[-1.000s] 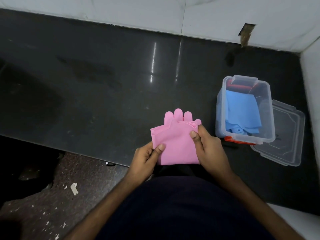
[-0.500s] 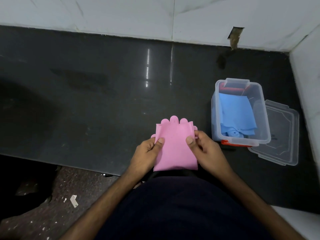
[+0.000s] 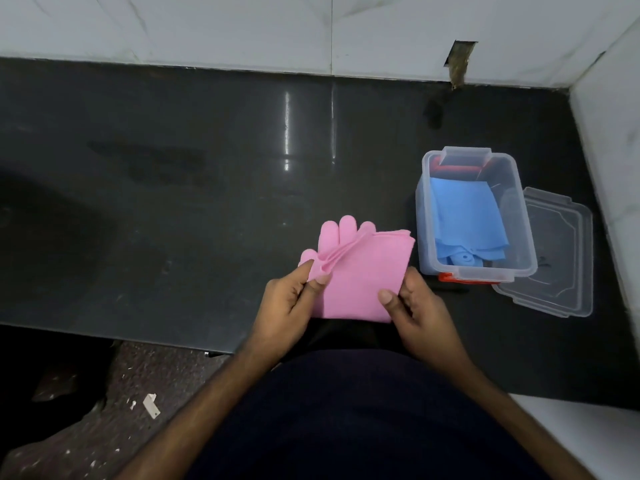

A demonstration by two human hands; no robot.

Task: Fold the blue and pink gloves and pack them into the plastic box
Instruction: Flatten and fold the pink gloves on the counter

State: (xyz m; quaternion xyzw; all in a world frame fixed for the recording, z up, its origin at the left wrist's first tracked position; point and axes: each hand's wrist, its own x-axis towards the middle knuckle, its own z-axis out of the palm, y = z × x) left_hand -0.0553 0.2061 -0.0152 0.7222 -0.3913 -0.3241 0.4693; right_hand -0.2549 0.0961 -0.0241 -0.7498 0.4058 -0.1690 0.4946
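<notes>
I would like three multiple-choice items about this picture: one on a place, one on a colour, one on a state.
1. Where is the blue glove?
A. inside the plastic box
B. on the lid
C. in the left hand

2. What colour is the glove that the hands hold?
A. green
B. pink
C. white

3. In what state is the plastic box?
A. closed
B. upside down
C. open, its lid beside it

Answers:
1 A: the blue glove lies within the plastic box.
2 B: left hand and right hand pinch the pink glove.
3 C: the lid rests on the counter, on the box's right.
</notes>
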